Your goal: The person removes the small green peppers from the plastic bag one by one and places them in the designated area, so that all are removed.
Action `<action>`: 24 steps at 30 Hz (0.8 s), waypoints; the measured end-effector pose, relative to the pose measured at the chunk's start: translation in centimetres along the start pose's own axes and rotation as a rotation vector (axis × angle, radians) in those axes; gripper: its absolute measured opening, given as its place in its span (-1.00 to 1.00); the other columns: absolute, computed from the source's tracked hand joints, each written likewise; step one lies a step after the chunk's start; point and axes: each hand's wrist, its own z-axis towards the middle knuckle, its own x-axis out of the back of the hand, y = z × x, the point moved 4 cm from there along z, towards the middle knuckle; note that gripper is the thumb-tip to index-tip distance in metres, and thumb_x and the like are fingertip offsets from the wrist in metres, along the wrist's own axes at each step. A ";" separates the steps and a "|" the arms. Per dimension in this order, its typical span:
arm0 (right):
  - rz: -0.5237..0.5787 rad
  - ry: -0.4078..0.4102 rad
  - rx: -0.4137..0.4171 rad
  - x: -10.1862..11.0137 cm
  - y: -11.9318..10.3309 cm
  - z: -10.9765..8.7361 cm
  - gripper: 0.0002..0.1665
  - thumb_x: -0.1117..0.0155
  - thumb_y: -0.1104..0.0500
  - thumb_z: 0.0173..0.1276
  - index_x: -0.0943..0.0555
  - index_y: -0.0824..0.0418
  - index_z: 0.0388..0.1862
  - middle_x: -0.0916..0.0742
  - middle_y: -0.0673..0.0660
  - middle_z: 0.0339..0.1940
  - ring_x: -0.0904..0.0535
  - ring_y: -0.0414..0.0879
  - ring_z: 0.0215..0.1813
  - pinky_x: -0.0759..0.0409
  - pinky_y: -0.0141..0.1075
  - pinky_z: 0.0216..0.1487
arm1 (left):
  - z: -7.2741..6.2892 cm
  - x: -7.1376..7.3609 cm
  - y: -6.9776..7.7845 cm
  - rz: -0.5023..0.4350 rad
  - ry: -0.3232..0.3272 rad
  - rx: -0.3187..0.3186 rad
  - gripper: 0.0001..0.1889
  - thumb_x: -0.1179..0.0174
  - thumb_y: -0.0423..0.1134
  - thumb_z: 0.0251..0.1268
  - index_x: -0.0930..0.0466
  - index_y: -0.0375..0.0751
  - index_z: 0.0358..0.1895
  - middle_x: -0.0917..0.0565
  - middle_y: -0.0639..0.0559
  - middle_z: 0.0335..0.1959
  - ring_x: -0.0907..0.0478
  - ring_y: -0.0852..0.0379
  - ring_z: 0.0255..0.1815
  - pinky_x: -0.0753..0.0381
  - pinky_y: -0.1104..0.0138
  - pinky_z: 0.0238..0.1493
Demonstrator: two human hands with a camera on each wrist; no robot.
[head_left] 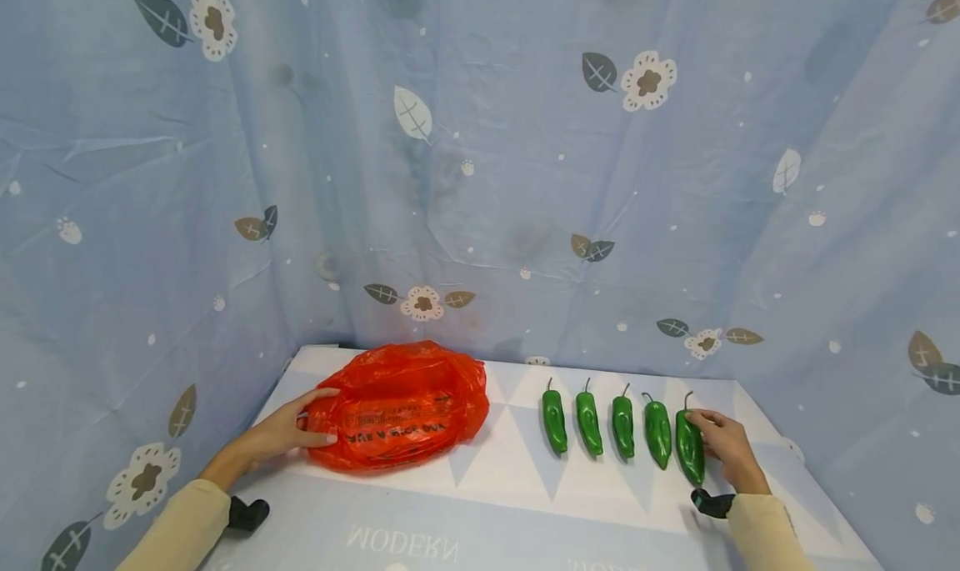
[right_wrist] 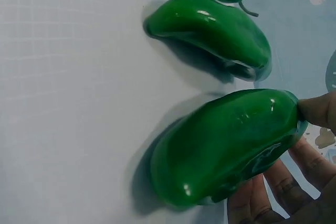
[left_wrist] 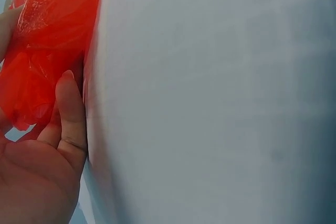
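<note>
A crumpled red plastic bag [head_left: 401,429] with black print lies on the left part of the table. My left hand [head_left: 281,432] grips its left edge, thumb and fingers apart on the film. In the left wrist view, a fingertip [left_wrist: 68,85] sits at the bag's underside, close to the tabletop. Over on the right, my right hand [head_left: 726,444] pinches the rightmost green pepper [head_left: 688,450] near its stem end. The right wrist view shows the thumb on this pepper [right_wrist: 226,145], with the other fingers partly hidden behind it. Beside it lies another green pepper [right_wrist: 215,30].
Several more green peppers, including the leftmost one [head_left: 554,421], form a row left of the held one, stems toward the back. The white and pale blue tabletop [head_left: 517,471] meets a floral blue curtain [head_left: 480,179] behind and at both sides.
</note>
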 end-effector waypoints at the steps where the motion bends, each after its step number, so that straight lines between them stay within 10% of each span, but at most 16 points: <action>1: -0.003 0.002 -0.001 0.0 0.1 0.1 -0.05 -0.06 -0.27 0.54 -0.22 0.45 0.55 -0.32 0.51 0.48 -0.33 0.37 0.39 -0.55 -0.01 0.17 | 0.0 0.0 0.0 -0.005 0.002 0.007 -0.07 -0.50 -0.14 0.23 -0.15 -0.14 0.60 -0.10 -0.47 0.55 -0.23 -0.46 0.46 -0.40 -0.21 0.36; 10: -0.028 0.041 -0.010 -0.1 -0.1 1.0 -0.07 -0.07 -0.24 0.55 -0.24 0.46 0.54 -0.37 0.51 0.43 -0.40 0.34 0.34 -0.52 -0.44 -0.26 | 0.0 0.0 -0.1 0.001 0.007 0.019 -0.06 -0.50 -0.13 0.23 -0.14 -0.11 0.60 -0.07 -0.46 0.57 -0.19 -0.47 0.48 -0.38 -0.23 0.37; 24: -0.078 0.051 -0.018 -0.4 -0.3 1.1 -0.11 -0.03 -0.20 0.58 -0.25 0.51 0.50 -0.41 0.54 0.36 -0.48 0.27 0.21 -0.59 -0.33 -0.18 | -0.1 0.0 0.0 -0.014 0.012 -0.010 -0.08 -0.50 -0.17 0.23 -0.16 -0.13 0.59 -0.08 -0.44 0.57 -0.21 -0.45 0.47 -0.37 -0.23 0.38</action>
